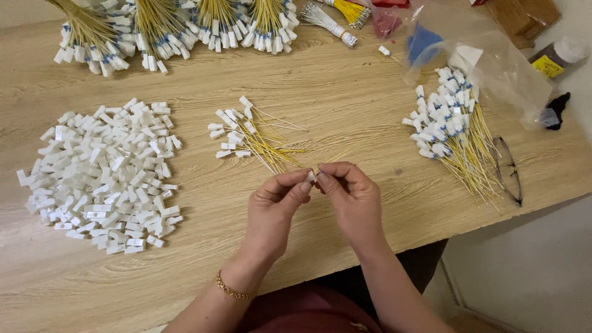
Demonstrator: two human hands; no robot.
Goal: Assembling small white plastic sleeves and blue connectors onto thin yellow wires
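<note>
at the left of the frame lies a broad heap of small white plastic housings (102, 169) on the wooden table (345, 92). along the top edge sit bundles of yellow wires (166, 24) tipped with white connectors. just left of centre is a small loose pile of finished wires (253, 135). below it, at the middle, the left hand (274, 206) and the right hand (351, 197) meet, thumbs and forefingers pressed together, pinching one small white connector piece (311, 176) between them; whether a wire is in it i cannot tell. it looks very light, hard and small, likely slippery, so best taken by its flat sides with fingertips. to the right lies another fan of yellow wires (456, 135), a clear plastic bag (493, 68) and a pair of glasses (509, 169).
</note>
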